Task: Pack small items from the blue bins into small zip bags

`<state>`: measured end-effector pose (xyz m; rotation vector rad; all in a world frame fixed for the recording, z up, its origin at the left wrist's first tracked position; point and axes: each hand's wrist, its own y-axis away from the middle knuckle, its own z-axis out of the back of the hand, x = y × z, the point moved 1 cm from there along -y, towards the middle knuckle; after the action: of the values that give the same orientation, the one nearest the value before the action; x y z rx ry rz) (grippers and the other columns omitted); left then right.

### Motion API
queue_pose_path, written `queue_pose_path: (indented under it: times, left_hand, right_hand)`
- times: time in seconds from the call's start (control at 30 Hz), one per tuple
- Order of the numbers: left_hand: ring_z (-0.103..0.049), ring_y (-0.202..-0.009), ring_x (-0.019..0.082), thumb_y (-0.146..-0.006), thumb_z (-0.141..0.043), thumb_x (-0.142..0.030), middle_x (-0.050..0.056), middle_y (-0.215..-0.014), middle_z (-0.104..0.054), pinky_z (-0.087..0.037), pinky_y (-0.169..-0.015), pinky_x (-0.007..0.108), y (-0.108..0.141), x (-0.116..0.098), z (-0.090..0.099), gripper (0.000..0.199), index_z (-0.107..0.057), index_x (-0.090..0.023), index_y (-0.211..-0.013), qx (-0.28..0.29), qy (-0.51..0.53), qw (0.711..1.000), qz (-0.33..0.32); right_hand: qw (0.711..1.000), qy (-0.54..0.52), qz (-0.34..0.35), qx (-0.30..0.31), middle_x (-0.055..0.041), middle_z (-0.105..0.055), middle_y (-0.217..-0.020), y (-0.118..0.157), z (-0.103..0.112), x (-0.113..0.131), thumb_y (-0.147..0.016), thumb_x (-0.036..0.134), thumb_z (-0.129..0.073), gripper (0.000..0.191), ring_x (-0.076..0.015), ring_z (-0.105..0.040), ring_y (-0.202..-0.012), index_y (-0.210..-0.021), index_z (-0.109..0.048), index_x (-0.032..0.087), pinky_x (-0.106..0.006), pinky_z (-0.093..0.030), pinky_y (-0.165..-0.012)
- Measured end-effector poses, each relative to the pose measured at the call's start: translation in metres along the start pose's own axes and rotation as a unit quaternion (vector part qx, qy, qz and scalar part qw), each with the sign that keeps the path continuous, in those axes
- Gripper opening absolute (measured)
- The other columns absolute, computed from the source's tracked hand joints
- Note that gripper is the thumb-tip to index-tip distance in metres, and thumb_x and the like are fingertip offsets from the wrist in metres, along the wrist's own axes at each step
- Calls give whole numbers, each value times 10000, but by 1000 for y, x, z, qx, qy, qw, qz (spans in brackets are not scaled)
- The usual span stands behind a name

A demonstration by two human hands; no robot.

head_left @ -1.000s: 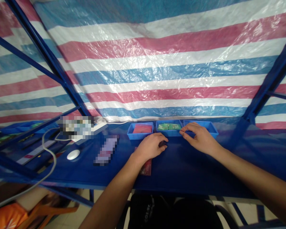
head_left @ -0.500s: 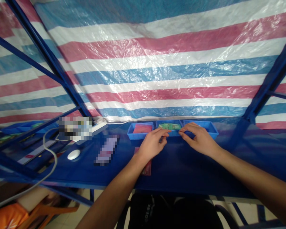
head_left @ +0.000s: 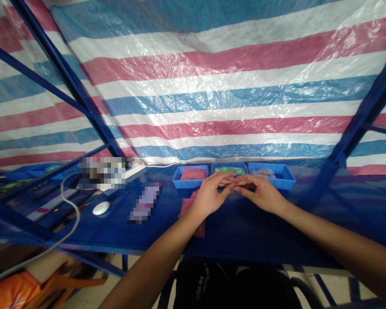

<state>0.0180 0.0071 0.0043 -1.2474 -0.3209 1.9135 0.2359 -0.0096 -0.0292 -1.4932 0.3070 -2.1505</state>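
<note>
Hands: left hand (head_left: 211, 193) and right hand (head_left: 263, 192) held nearly tip to tip above the desk (head_left: 260, 240), just in front of the middle bin (head_left: 213, 167).
Grip: both closed in a pinch, seemingly on one small part (head_left: 234, 193) between the tips; too tiny to be made out, tbh.
Red packs (head_left: 187, 203): lying on the desk, half covered by the left forearm.
Bins: red stock (head_left: 193, 174) in the left, green stock (head_left: 227, 170) in the middle, clear stock (head_left: 264, 173) in the right.
Progress: midway, at a guess; red packs laid out, small part not yet put down, bin stock left.
</note>
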Motion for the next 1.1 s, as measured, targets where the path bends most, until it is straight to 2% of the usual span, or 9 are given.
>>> queue_pose_path:
  times: [0.13,0.27,0.37,0.47,0.57,0.67,0.8,0.97,1.1]
  left_hand:
    - [-798,-953,187,-944,-767,-260,94,-1272,-766,-651,-892,311,1,7,-2,406,-684,-226,-1339,6,-37,999,27]
    - [-794,-939,183,-954,-737,-216,47,-1094,-820,-627,-913,306,1,8,-1,334,-711,-220,-1287,10,-63,997,36]
    - [-794,-946,196,-969,-720,-235,37,-1051,-828,-615,-903,312,1,6,1,283,-729,-221,-1252,13,-91,995,43]
    - [-780,-1004,218,-998,-695,-299,58,-1104,-816,-603,-915,330,0,2,3,198,-759,-214,-1165,18,-131,991,26]
    - [-757,-1073,238,-1016,-672,-325,76,-1131,-800,-591,-956,350,0,-2,4,182,-768,-209,-1118,29,-149,988,3]
    - [-753,-1092,242,-1008,-682,-306,80,-1163,-798,-592,-971,355,-1,-4,4,193,-759,-211,-1157,19,-133,991,3]
    - [-771,-978,204,-983,-695,-241,57,-1118,-811,-604,-913,322,-2,-6,3,183,-750,-209,-1154,-9,-86,996,28]
    - [-764,-937,194,-955,-721,-245,58,-1045,-802,-596,-878,310,-1,-8,0,251,-677,-193,-1196,-20,-60,997,43]
    - [-750,-924,180,-956,-711,-252,48,-1002,-778,-585,-878,305,0,-8,0,207,-643,-195,-1143,-21,-52,998,37]
  right_hand:
    - [999,14,-22,-20,-53,-823,-1033,-1,2,-7,-981,465,-716,239,-263,-784,-848,-1127,-759,281,-418,-634,-773]
    - [999,29,-31,-11,-49,-825,-1026,0,1,-8,-989,466,-705,240,-253,-774,-807,-1126,-779,284,-404,-628,-732]
    - [998,65,-10,-21,-48,-824,-1014,0,2,0,-1008,443,-681,213,-249,-771,-812,-1087,-790,278,-405,-613,-754]
    - [992,115,33,-46,-58,-812,-1075,-2,6,12,-1018,407,-663,191,-249,-752,-850,-1050,-800,278,-388,-573,-724]
    - [986,142,49,-67,-69,-798,-1019,-3,9,18,-1014,420,-666,205,-229,-693,-741,-1021,-805,270,-371,-513,-635]
    - [991,103,16,-86,-67,-798,-977,-3,9,16,-1005,474,-677,240,-230,-675,-699,-1047,-799,271,-374,-505,-613]
    - [996,11,-24,-84,-72,-808,-1032,-2,5,9,-956,519,-744,274,-264,-732,-821,-1067,-775,270,-388,-551,-672]
    - [997,-51,-34,-56,-60,-795,-974,-2,0,7,-919,499,-796,291,-231,-731,-801,-1058,-733,251,-345,-548,-639]
    - [992,-109,-31,-48,-44,-789,-982,-3,-2,8,-904,467,-822,286,-219,-741,-836,-1067,-712,260,-353,-581,-727]
